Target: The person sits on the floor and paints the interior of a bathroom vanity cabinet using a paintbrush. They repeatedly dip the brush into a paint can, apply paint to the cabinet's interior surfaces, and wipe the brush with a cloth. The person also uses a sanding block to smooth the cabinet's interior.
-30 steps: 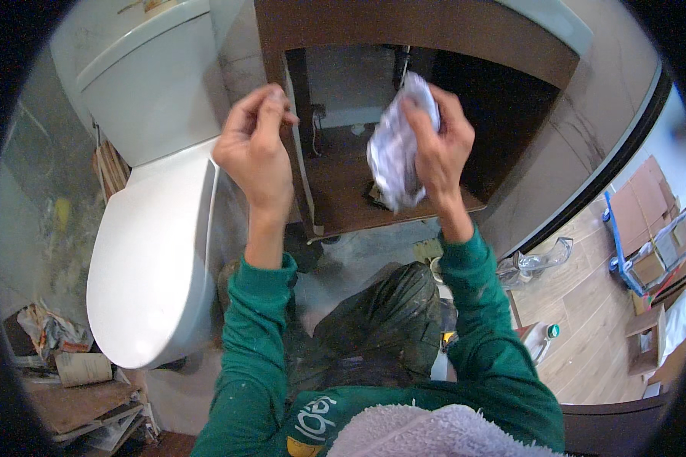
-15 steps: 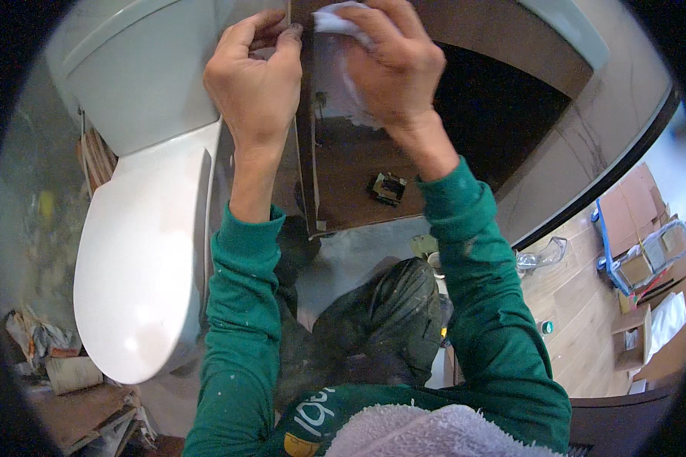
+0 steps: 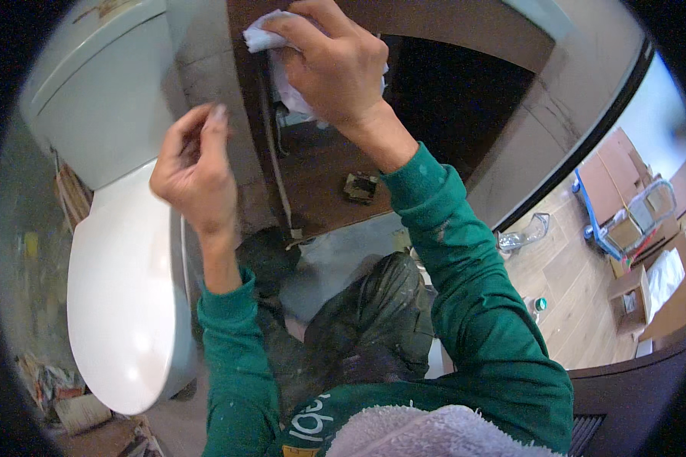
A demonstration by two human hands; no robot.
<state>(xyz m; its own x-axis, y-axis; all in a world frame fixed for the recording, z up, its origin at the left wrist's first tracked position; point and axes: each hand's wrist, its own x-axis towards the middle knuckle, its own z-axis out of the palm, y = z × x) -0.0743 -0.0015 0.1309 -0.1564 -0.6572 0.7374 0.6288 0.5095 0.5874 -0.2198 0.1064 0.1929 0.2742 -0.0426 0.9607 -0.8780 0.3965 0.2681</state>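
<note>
My right hand (image 3: 335,72) is closed on a crumpled white wipe (image 3: 263,34), which may be paper or cloth. It is raised over the upper left part of a dark brown cabinet (image 3: 472,27) with a dark opening. More of the wipe hangs below my fingers, in front of the opening. My left hand (image 3: 198,175) is apart from the cabinet, raised between it and the white toilet (image 3: 126,297). Its fingers are curled and the thumb is near the index finger. Whether anything small lies between them cannot be made out.
A small dark box-like piece (image 3: 360,187) lies low inside the cabinet area. On the wood floor at the right are a clear plastic container (image 3: 524,232), a green-capped bottle (image 3: 539,305) and a blue trolley (image 3: 596,217) with cardboard. Debris (image 3: 80,411) lies beside the toilet.
My left hand has come away from the cabinet edge, down and to the left. My right hand, still with the wipe, has shifted left in the view. The whole view has also shifted a little.
</note>
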